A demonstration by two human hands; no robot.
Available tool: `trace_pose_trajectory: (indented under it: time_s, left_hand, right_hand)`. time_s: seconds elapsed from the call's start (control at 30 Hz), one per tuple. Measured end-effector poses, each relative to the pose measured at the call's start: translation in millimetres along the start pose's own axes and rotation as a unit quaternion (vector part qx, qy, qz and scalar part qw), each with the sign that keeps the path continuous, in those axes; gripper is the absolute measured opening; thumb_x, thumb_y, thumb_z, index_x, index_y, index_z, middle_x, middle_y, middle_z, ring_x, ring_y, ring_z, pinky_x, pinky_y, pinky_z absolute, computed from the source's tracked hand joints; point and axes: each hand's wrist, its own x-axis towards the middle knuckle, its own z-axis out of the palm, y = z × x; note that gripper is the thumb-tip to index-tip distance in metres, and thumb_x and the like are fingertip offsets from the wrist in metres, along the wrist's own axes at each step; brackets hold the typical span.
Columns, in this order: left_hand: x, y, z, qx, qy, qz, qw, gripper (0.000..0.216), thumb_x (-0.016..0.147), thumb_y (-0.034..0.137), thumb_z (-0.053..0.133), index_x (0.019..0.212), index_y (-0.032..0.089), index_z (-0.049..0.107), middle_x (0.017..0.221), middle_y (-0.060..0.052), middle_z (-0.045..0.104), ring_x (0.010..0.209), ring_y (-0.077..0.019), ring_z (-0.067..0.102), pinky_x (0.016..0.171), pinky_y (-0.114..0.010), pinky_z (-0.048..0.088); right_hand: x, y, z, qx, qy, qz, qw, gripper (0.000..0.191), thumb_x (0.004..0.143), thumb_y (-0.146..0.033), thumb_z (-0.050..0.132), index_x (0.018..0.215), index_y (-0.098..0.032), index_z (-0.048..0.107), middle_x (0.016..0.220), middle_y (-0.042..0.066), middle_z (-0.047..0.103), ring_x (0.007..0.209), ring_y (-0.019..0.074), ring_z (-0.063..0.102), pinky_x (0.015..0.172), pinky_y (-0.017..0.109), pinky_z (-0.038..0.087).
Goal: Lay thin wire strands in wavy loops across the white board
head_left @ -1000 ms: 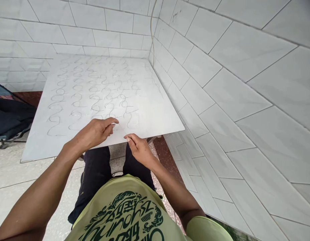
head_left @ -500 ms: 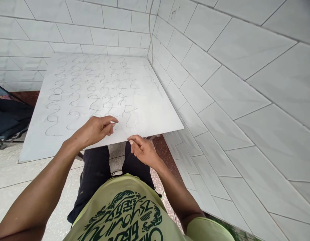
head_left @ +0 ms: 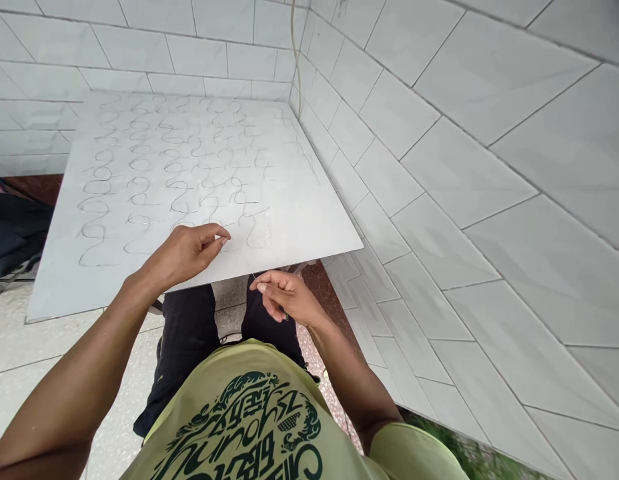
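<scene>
It seems a tiled space in a home or a small workroom; which cannot be told. Pale tiled walls (head_left: 464, 253) stand beyond the left hand (head_left: 197, 250) and right of the right hand (head_left: 284, 293), a cable (head_left: 294, 47) hangs beyond both where the walls meet, speckled floor (head_left: 24, 347) shows left of the left hand, and greenery (head_left: 482, 460) lies low, right of the right hand.

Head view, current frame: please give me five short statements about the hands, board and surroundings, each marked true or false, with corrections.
1. The left hand is over the white board. True.
2. The right hand grips a thick rope. False: only a thin strand shows in its pinch.
3. Thin curved lines show in rows on the board. True.
4. The shirt is plain red. False: it is yellow-green with dark print.
5. The right-hand wall is tiled. True.
</scene>
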Motion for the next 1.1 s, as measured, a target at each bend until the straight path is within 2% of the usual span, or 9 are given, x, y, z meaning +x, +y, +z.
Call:
trace_pose_trajectory:
  time_s: [0.1, 0.23, 0.43, 0.57, 0.67, 0.77, 0.87, 1.0, 1.1]
  left_hand:
    - [0, -4, 4, 0.036, 0.02, 0.022, 0.999, 0.033, 0.102, 0.042, 0.046, 0.114, 0.023, 0.07, 0.054, 0.006, 0.047, 0.052, -0.0128, 0.048, 0.058, -0.026, 0.037]
    - [-1, -10, 7, 0.074, 0.022, 0.043, 0.996, 0.037, 0.105, 0.043, 0.041, 0.12, 0.022, 0.068, 0.057, 0.005, 0.052, 0.052, -0.0141, 0.05, 0.06, -0.027, 0.037]
    - [-7, -18, 8, 0.13, 0.005, 0.072, 0.989, 0.042, 0.107, 0.046, 0.035, 0.128, 0.025, 0.064, 0.078, -0.002, 0.073, 0.063, -0.0193, 0.065, 0.064, -0.029, 0.044]
    - [-14, -24, 12, 0.175, 0.028, 0.12, 0.977, 0.04, 0.108, 0.042, 0.035, 0.131, 0.025, 0.063, 0.075, -0.002, 0.072, 0.06, -0.0194, 0.063, 0.059, -0.03, 0.042]
    - [-18, -28, 15, 0.2, 0.053, 0.147, 0.967, 0.038, 0.108, 0.038, 0.037, 0.131, 0.022, 0.063, 0.062, 0.0, 0.064, 0.052, -0.017, 0.056, 0.054, -0.029, 0.036]
    - [-21, -31, 16, 0.195, 0.07, 0.16, 0.965, 0.037, 0.108, 0.035, 0.038, 0.13, 0.023, 0.064, 0.058, 0.002, 0.059, 0.049, -0.0156, 0.05, 0.052, -0.028, 0.034]
    - [-20, -32, 15, 0.164, 0.076, 0.15, 0.972, 0.036, 0.107, 0.036, 0.04, 0.129, 0.025, 0.065, 0.063, 0.0, 0.063, 0.053, -0.0166, 0.055, 0.055, -0.028, 0.039]
    - [-17, -23, 12, 0.085, 0.054, 0.092, 0.991, 0.034, 0.106, 0.045, 0.043, 0.122, 0.025, 0.066, 0.069, 0.001, 0.067, 0.055, -0.0152, 0.058, 0.059, -0.028, 0.043]
    - [-15, -10, 11, -0.036, 0.03, 0.014, 0.999, 0.036, 0.105, 0.051, 0.045, 0.112, 0.024, 0.068, 0.059, 0.004, 0.059, 0.053, -0.0149, 0.055, 0.057, -0.027, 0.043]
  right_hand:
    - [-1, 2, 4, -0.048, 0.045, -0.015, 0.998, 0.033, 0.1, -0.05, 0.058, 0.109, -0.018, 0.064, 0.049, -0.01, 0.052, 0.035, 0.0069, 0.036, 0.037, 0.019, 0.025]
    - [-4, 5, 7, -0.111, 0.102, -0.035, 0.988, 0.031, 0.102, -0.049, 0.056, 0.107, -0.02, 0.064, 0.051, -0.01, 0.043, 0.041, 0.0076, 0.036, 0.042, 0.019, 0.026]
    - [-6, 5, -3, -0.144, 0.074, -0.038, 0.986, 0.032, 0.103, -0.05, 0.053, 0.107, -0.021, 0.066, 0.053, -0.009, 0.042, 0.044, 0.009, 0.037, 0.046, 0.021, 0.03]
    - [-7, 2, -6, -0.217, 0.063, -0.045, 0.973, 0.033, 0.104, -0.048, 0.051, 0.104, -0.02, 0.068, 0.056, -0.007, 0.044, 0.048, 0.0104, 0.04, 0.048, 0.022, 0.03]
    - [-10, -3, -6, -0.298, 0.055, -0.07, 0.95, 0.029, 0.105, -0.044, 0.048, 0.109, -0.022, 0.068, 0.059, -0.006, 0.047, 0.051, 0.0118, 0.043, 0.049, 0.023, 0.03]
    - [-15, -9, -5, -0.385, 0.038, -0.102, 0.916, 0.026, 0.107, -0.036, 0.045, 0.117, -0.023, 0.065, 0.069, -0.003, 0.059, 0.056, 0.0134, 0.051, 0.056, 0.024, 0.034]
    - [-18, -9, -6, -0.469, 0.04, -0.13, 0.873, 0.025, 0.109, -0.031, 0.042, 0.12, -0.022, 0.063, 0.086, 0.002, 0.071, 0.068, 0.016, 0.062, 0.064, 0.026, 0.038]
    - [-17, 1, -11, -0.561, 0.062, -0.143, 0.813, 0.029, 0.112, -0.03, 0.035, 0.12, -0.019, 0.061, 0.082, 0.005, 0.072, 0.069, 0.0181, 0.066, 0.066, 0.027, 0.039]
    - [-18, 6, -17, -0.573, 0.076, -0.162, 0.8, 0.03, 0.112, -0.031, 0.034, 0.118, -0.019, 0.061, 0.081, 0.005, 0.072, 0.069, 0.0185, 0.067, 0.066, 0.028, 0.041]
